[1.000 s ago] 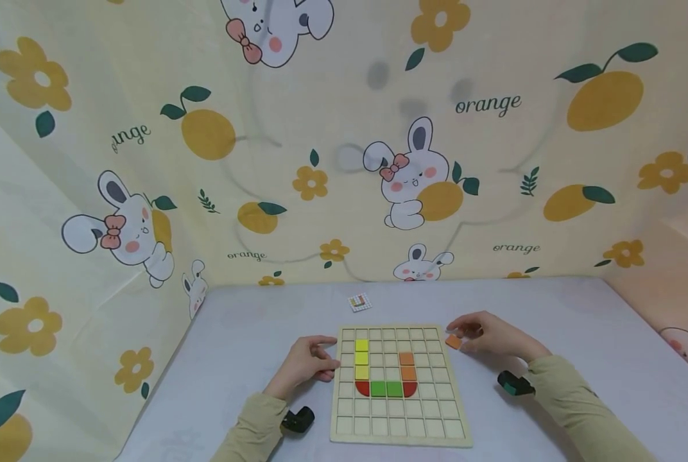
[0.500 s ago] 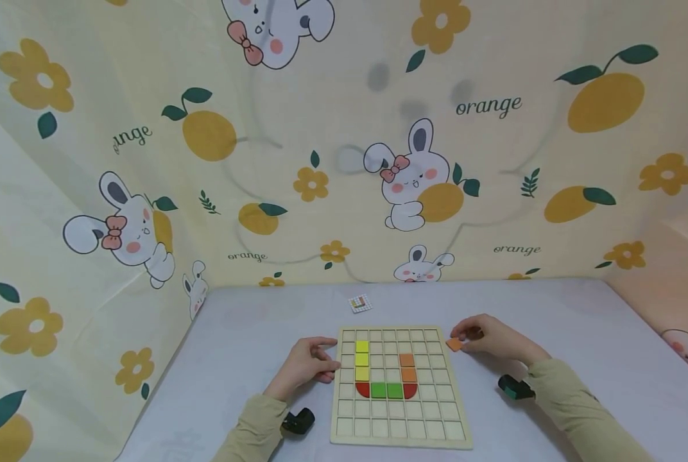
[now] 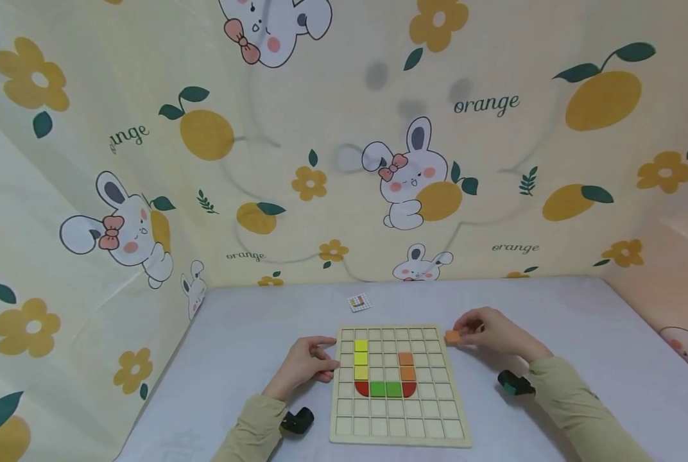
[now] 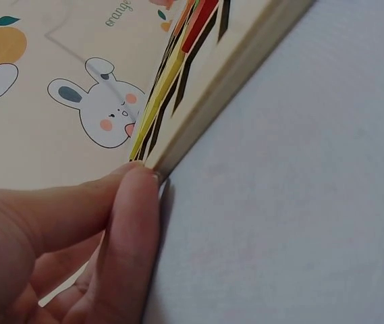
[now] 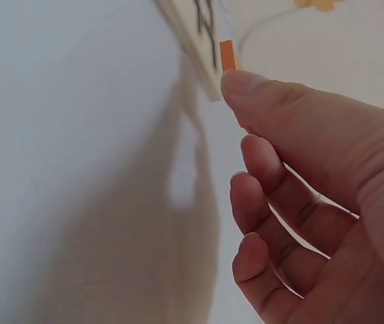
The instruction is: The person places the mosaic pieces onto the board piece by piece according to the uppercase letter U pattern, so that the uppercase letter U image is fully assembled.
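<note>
A pale wooden grid board (image 3: 398,425) lies on the table. In it, three yellow tiles (image 3: 361,359), two red rounded-corner tiles (image 3: 362,389), two green tiles (image 3: 386,389) and two orange tiles (image 3: 406,366) form a U. My left hand (image 3: 302,367) touches the board's left edge with thumb and index finger, the index fairly straight; the left wrist view shows the fingertips against that edge. Beside the board's upper right edge, my right hand (image 3: 491,332) pinches a loose orange square tile (image 3: 452,338) between thumb and fingers. The right wrist view shows that tile (image 5: 228,55) edge-on, partly behind the thumb.
A small pattern card (image 3: 359,302) with a coloured U on it lies behind the board. Black wrist devices (image 3: 298,420) are worn on both arms. A printed curtain with rabbits and oranges (image 3: 332,128) stands behind the white table (image 3: 251,314).
The orange tile in my right hand has turned and risen slightly, now more square to the board's edge. My left hand and the board keep their places.
</note>
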The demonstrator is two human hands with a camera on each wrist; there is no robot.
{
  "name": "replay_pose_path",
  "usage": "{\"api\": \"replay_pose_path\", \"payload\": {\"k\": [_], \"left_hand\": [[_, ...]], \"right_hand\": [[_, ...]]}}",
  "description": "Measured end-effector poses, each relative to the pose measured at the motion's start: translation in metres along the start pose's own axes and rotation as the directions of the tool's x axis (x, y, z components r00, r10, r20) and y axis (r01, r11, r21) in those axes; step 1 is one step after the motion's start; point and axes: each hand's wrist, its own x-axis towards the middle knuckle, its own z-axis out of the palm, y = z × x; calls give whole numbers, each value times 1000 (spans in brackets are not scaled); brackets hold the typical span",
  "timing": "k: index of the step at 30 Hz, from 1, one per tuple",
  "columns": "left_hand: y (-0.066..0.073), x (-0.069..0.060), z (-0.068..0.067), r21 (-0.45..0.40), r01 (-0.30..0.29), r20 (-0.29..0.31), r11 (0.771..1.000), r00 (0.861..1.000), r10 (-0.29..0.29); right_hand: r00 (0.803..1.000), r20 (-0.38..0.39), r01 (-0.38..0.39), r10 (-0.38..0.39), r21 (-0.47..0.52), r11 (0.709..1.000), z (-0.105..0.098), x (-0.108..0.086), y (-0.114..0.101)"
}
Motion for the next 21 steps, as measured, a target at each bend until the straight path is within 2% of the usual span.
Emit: {"api": "replay_pose_path", "payload": {"k": [6, 11, 15, 21], "left_hand": [[0, -1, 0, 25, 0, -3, 1000, 1000, 0], [0, -1, 1, 31, -2, 0, 1000, 1000, 2], [-1, 0, 1, 28, -4, 3, 1000, 1000, 4], [-1, 0, 0, 29, -20, 11, 999, 1000, 20]], "right_hand": [[999, -25, 36, -36, -3, 999, -5, 4, -12], [997, -23, 79, -78, 24, 997, -2, 11, -23], [993, -21, 121, -120, 50, 991, 9, 17, -35], [989, -9, 146, -146, 100, 984, 33, 27, -48]]}}
